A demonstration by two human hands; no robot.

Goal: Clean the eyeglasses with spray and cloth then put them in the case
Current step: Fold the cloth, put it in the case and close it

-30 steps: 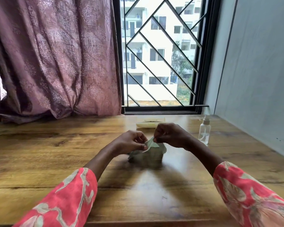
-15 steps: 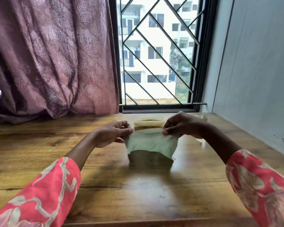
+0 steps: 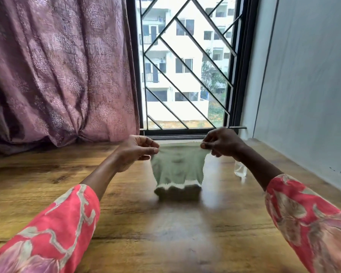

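We pinched the cloth by its top corners, left hand and right hand apart, likely stretching it flat above the table for wiping.

A second ago the cloth was bunched low between the hands. The left hand and right hand have since drawn apart and risen, each pinching a top corner, and the cloth hangs spread flat above the tabletop, hiding the case behind it.
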